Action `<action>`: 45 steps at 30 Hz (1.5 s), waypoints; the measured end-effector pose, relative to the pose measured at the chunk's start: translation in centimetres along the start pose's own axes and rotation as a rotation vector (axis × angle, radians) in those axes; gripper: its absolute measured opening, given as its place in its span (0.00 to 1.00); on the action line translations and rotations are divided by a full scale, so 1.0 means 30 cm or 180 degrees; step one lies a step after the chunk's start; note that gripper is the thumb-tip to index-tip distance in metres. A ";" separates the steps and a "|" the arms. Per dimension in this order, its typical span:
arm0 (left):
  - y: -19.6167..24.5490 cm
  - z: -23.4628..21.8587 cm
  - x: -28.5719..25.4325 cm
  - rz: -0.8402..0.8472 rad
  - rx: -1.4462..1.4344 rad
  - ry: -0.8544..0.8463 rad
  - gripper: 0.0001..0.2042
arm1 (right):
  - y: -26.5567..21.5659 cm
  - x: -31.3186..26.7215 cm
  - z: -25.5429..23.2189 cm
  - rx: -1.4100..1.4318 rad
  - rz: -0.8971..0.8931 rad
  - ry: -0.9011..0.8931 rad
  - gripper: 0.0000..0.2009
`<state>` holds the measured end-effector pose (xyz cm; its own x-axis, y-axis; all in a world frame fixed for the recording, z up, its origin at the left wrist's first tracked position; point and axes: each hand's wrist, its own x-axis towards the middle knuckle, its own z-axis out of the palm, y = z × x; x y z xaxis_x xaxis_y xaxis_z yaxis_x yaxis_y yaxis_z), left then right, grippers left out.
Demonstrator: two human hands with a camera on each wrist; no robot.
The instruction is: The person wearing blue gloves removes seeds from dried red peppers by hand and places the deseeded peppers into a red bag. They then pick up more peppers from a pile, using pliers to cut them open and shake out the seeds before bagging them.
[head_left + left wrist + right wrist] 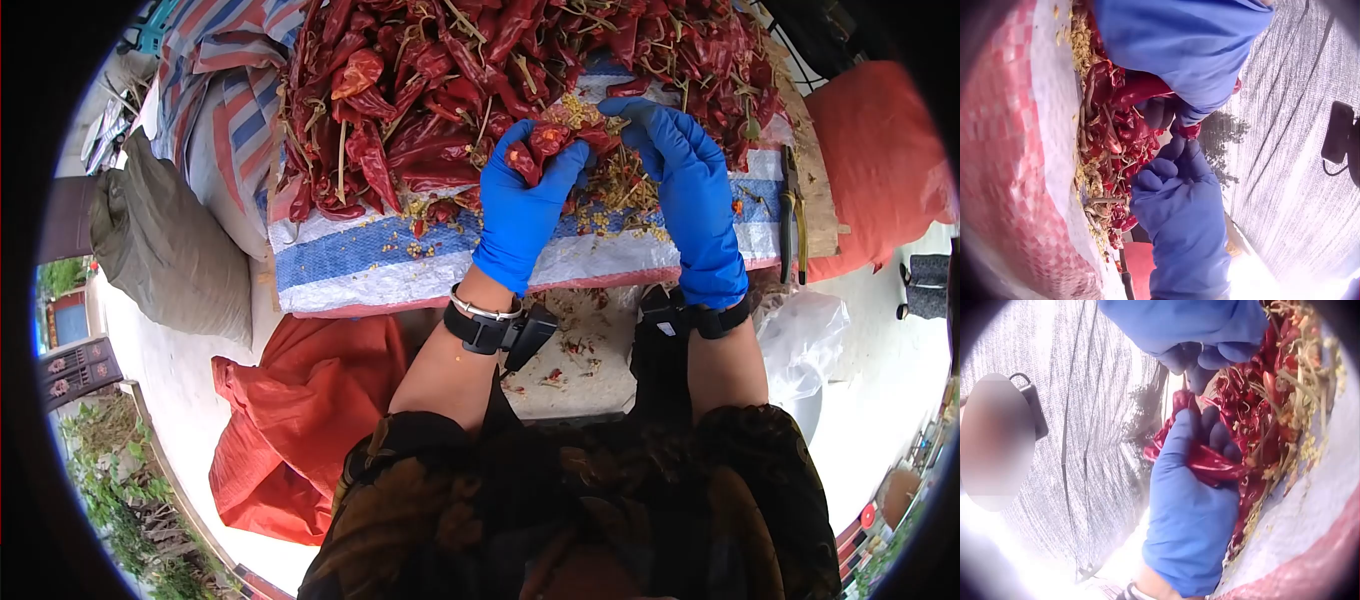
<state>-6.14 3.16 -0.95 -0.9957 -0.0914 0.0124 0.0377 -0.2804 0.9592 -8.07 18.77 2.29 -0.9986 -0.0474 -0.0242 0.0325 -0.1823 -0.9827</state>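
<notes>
My left hand [530, 205], in a blue glove, holds a small bunch of dried red chili peppers [1210, 464] between thumb and fingers, over the edge of the heap. One pepper's stem end [1184, 399] points up past the thumb in the right wrist view. My right hand [690, 190], also blue-gloved, has its fingers curled at that end and pinches the stem [1183, 382]. Under both hands lie loose pale seeds and stem bits [625, 195]. The big heap of dried chili peppers [430, 100] rises just beyond them.
A blue-and-white striped woven sheet [370, 262] covers the work surface. Pliers-like cutters [793, 215] lie at its right edge. Red sacks [300, 420] stand at lower left and at right, a grey-green sack [170, 240] at left. Clear plastic [800, 330] lies by the right forearm.
</notes>
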 end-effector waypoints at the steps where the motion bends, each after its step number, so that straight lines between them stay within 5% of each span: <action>1: 0.022 0.000 0.000 -0.0333 -0.0453 -0.0008 0.19 | 0.001 0.003 0.000 0.0046 -0.0139 -0.0028 0.09; 5: 0.027 0.000 0.008 -0.0477 -0.0516 -0.0083 0.19 | 0.004 0.009 0.015 -0.0268 -0.0520 -0.0371 0.09; 8: -0.015 0.005 0.019 -0.0202 -0.0162 -0.0002 0.18 | 0.037 0.014 -0.003 -0.0323 -0.0549 -0.0188 0.08; 10: -0.001 0.014 0.023 0.0467 -0.0068 -0.0064 0.18 | 0.020 0.016 -0.011 -0.0414 -0.0595 -0.0075 0.08; 13: 0.016 0.005 0.026 0.0549 -0.0230 0.0259 0.18 | 0.018 0.018 -0.016 -0.0681 -0.0709 0.0056 0.07; 16: 0.014 0.037 0.013 0.0789 -0.0166 -0.0035 0.18 | 0.023 0.007 -0.005 -0.0733 -0.0705 0.0002 0.06; 19: -0.026 0.033 0.004 0.0422 0.0070 -0.0370 0.17 | 0.027 0.003 -0.001 -0.0638 -0.0578 -0.0095 0.06; 23: -0.003 0.027 -0.001 -0.0241 -0.0155 -0.0112 0.14 | 0.032 0.004 -0.009 -0.0730 -0.0621 -0.0167 0.07; 30: -0.028 0.009 -0.004 0.0396 0.0278 -0.0332 0.13 | 0.024 -0.002 -0.013 -0.1017 -0.0769 -0.0457 0.06; 33: -0.020 0.009 -0.009 0.0876 0.0515 -0.0443 0.13 | 0.041 -0.008 -0.007 -0.0133 -0.0127 -0.0267 0.05; 38: -0.034 0.000 -0.015 0.1367 0.0281 -0.0654 0.17 | 0.059 -0.007 -0.021 0.2399 0.1507 -0.1031 0.05; 42: -0.024 0.006 -0.025 0.1365 0.0202 -0.0703 0.15 | 0.097 0.003 -0.031 0.2609 0.1738 -0.1393 0.05; 44: 0.012 0.016 -0.030 -0.0048 -0.0562 -0.0453 0.11 | 0.086 0.005 -0.027 0.1997 0.0828 -0.1426 0.05; 45: 0.021 0.017 -0.028 -0.0044 -0.0564 -0.0451 0.11 | 0.068 -0.003 -0.013 0.1994 0.0827 -0.1430 0.05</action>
<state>-5.31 3.55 -0.22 -0.9977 0.0453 0.0513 0.0259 -0.4453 0.8950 -7.93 18.79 0.22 -0.8479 -0.5293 -0.0307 0.4116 -0.6206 -0.6674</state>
